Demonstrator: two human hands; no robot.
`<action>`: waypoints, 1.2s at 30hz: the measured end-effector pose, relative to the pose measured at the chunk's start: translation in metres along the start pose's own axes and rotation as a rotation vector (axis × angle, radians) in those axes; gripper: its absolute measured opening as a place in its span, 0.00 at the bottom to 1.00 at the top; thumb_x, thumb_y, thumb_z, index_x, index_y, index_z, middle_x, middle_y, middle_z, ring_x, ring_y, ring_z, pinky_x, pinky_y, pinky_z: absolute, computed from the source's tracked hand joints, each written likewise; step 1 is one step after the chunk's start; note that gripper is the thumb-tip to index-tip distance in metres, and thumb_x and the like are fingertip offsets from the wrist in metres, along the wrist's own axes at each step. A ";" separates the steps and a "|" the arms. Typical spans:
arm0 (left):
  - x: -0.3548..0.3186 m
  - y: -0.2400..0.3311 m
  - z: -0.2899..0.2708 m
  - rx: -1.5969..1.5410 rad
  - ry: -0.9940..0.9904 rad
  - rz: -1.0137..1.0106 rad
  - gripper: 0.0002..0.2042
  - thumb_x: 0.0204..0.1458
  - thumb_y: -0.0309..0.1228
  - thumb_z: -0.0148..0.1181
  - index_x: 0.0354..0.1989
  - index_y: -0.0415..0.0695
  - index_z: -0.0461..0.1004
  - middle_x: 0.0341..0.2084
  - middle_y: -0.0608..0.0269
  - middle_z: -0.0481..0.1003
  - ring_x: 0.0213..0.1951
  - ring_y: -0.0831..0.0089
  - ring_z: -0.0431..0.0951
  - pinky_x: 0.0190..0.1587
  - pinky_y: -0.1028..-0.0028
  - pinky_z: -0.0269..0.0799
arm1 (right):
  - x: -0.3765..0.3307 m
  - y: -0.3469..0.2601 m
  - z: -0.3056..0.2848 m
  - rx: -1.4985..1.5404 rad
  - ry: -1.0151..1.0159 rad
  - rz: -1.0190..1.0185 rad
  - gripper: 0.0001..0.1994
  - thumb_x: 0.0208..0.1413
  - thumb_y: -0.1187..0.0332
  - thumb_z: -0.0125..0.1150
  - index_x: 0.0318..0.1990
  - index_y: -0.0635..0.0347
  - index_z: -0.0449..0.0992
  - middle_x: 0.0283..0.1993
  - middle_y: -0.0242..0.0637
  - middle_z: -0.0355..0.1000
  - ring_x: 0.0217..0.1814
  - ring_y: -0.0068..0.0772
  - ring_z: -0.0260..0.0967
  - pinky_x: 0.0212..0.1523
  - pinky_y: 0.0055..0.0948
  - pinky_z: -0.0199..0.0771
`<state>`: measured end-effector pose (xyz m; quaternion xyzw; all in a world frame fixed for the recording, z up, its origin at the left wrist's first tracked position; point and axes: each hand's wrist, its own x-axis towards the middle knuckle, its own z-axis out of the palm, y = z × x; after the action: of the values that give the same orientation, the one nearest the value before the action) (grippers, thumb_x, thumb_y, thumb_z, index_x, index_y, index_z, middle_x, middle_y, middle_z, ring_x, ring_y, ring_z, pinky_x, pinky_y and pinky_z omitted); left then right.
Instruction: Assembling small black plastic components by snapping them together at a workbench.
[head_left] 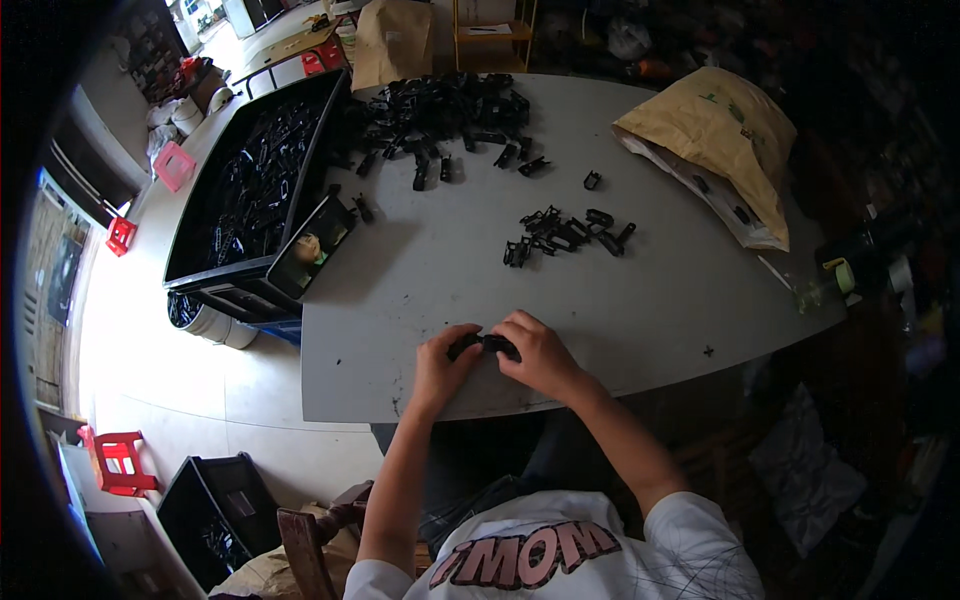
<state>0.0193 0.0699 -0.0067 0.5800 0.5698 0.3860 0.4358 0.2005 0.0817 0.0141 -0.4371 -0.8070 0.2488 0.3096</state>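
Close to the table's front edge, my left hand [444, 362] is closed round a small black plastic part [463, 346]. My right hand [532, 352] pinches another black plastic part [502, 347], and the two pieces meet or nearly meet between my fingers. Whether they are joined I cannot tell. Beyond my hands lies a small group of similar black parts [565, 232], with one single part [592, 180] a little farther off. A large heap of black parts [440, 110] covers the far left of the table.
A big black crate [300, 215] full of parts stands at the table's left, with a phone [312, 245] leaning by its corner. A brown paper sack [725, 135] lies open on the grey table [420, 265] at the far right. Red stools [122, 462] stand on the floor.
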 end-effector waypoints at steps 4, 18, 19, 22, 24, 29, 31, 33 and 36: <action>0.000 0.001 -0.003 -0.019 0.004 0.102 0.13 0.45 0.26 0.63 0.41 0.41 0.76 0.27 0.56 0.78 0.32 0.74 0.78 0.37 0.75 0.71 | 0.000 0.003 -0.001 -0.014 -0.042 -0.003 0.14 0.44 0.73 0.62 0.40 0.64 0.69 0.39 0.44 0.65 0.41 0.45 0.68 0.41 0.38 0.71; -0.002 -0.006 0.000 -0.084 -0.004 0.056 0.10 0.53 0.25 0.55 0.43 0.38 0.75 0.26 0.63 0.77 0.27 0.82 0.74 0.30 0.79 0.71 | -0.003 -0.019 0.018 -0.241 0.019 -0.089 0.14 0.39 0.78 0.63 0.36 0.64 0.70 0.37 0.42 0.65 0.40 0.44 0.67 0.38 0.36 0.71; -0.003 -0.005 0.001 -0.077 0.009 0.050 0.10 0.53 0.25 0.55 0.43 0.38 0.75 0.26 0.63 0.77 0.27 0.82 0.74 0.30 0.79 0.71 | -0.006 -0.017 0.022 -0.271 0.022 -0.072 0.14 0.39 0.78 0.63 0.36 0.64 0.70 0.37 0.42 0.65 0.40 0.44 0.67 0.38 0.36 0.71; -0.003 -0.003 0.012 -0.006 0.109 0.093 0.09 0.52 0.26 0.56 0.40 0.38 0.76 0.23 0.54 0.78 0.26 0.71 0.79 0.32 0.75 0.71 | -0.006 -0.016 0.025 -0.305 0.034 -0.056 0.14 0.39 0.78 0.62 0.37 0.64 0.70 0.37 0.42 0.65 0.40 0.44 0.67 0.38 0.37 0.71; -0.003 0.002 0.007 -0.002 0.073 0.099 0.10 0.51 0.26 0.56 0.41 0.38 0.75 0.25 0.53 0.78 0.27 0.71 0.79 0.32 0.75 0.71 | -0.006 -0.017 0.027 -0.305 0.039 -0.050 0.14 0.39 0.78 0.62 0.37 0.64 0.70 0.37 0.42 0.65 0.40 0.45 0.67 0.38 0.36 0.71; -0.003 -0.010 0.001 -0.080 -0.008 0.166 0.11 0.50 0.25 0.57 0.43 0.39 0.74 0.27 0.57 0.78 0.28 0.76 0.77 0.32 0.77 0.70 | -0.002 -0.019 0.015 -0.041 0.100 0.012 0.12 0.42 0.74 0.65 0.35 0.67 0.72 0.39 0.44 0.66 0.38 0.42 0.69 0.35 0.35 0.70; -0.003 -0.014 -0.002 -0.307 -0.079 0.109 0.13 0.51 0.22 0.57 0.46 0.37 0.72 0.35 0.64 0.76 0.30 0.79 0.74 0.33 0.78 0.71 | -0.005 -0.004 0.011 0.057 0.066 0.074 0.11 0.43 0.72 0.66 0.33 0.67 0.73 0.36 0.40 0.68 0.33 0.35 0.68 0.31 0.31 0.68; -0.006 -0.011 -0.006 -0.364 -0.133 0.049 0.12 0.51 0.23 0.57 0.45 0.37 0.72 0.35 0.65 0.75 0.29 0.80 0.73 0.31 0.80 0.70 | -0.010 0.005 0.006 0.148 0.033 0.147 0.10 0.45 0.70 0.67 0.31 0.66 0.73 0.32 0.37 0.69 0.29 0.28 0.68 0.27 0.28 0.67; -0.008 -0.007 -0.010 -0.399 -0.195 0.007 0.12 0.51 0.23 0.57 0.45 0.38 0.72 0.34 0.66 0.74 0.27 0.83 0.70 0.29 0.82 0.67 | -0.011 0.007 0.008 0.508 -0.144 0.441 0.13 0.48 0.64 0.67 0.28 0.66 0.73 0.23 0.34 0.68 0.25 0.21 0.63 0.27 0.25 0.64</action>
<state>0.0069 0.0621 -0.0096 0.5189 0.4354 0.4345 0.5936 0.2039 0.0746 0.0007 -0.4912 -0.6252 0.5328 0.2896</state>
